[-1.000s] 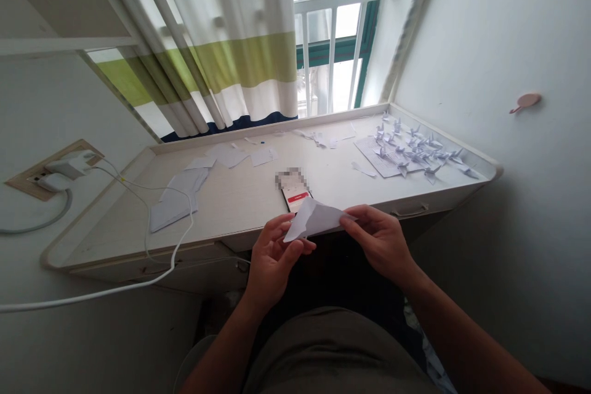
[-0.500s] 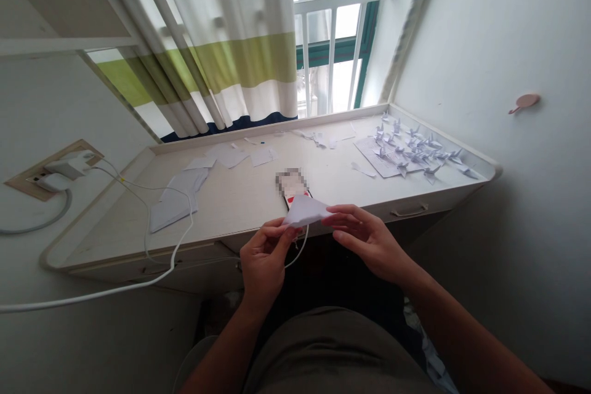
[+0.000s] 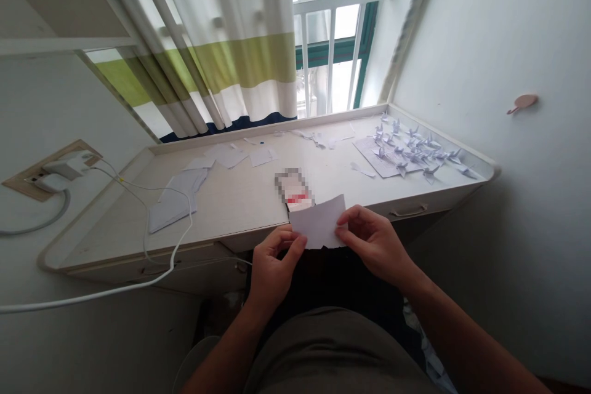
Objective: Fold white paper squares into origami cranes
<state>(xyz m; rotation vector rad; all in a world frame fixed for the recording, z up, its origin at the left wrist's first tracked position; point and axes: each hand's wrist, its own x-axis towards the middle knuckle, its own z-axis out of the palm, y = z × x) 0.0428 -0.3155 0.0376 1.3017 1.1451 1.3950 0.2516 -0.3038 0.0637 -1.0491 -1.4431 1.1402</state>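
**Now: white paper sheet (image 3: 318, 221), pinched between both hands**

Your left hand (image 3: 274, 265) and right hand (image 3: 376, 243) hold it by opposite edges in a narrow pinch, just off the front edge of the cream desk (image 3: 240, 197). Behind it: a smartphone (image 3: 298, 200). Far right on the desk: paper cranes (image 3: 406, 151), many on a loose sheet (image 3: 373, 157).

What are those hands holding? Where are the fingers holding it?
A white sheet of paper. The left hand holds its lower left corner, and the right hand holds its right edge.
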